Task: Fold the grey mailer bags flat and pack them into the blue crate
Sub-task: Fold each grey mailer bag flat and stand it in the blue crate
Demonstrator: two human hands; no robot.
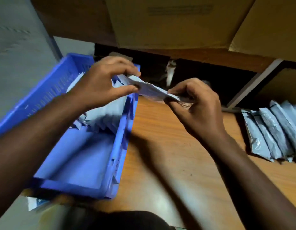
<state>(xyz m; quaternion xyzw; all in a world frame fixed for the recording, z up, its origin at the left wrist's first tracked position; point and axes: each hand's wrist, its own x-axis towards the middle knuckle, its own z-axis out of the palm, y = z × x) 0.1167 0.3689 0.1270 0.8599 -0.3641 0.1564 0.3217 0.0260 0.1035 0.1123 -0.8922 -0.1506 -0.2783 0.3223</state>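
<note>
Resting on wooden table [168,146], blue crate [87,185], cardboard boxes [168,22]

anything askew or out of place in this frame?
Mostly no. The blue plastic crate overhangs the wooden table's near edge slightly, and a small white packet lies below that corner, off the table. Both hands, left hand and right hand, pinch one grey mailer bag normally.

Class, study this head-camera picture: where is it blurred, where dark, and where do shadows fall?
Head view: motion blur smears the blue crate and the mailer bag pinched between the left hand and right hand; the recess behind is almost black; forearm shadows cross the wooden table; wide-angle lens bends the edges.
</note>
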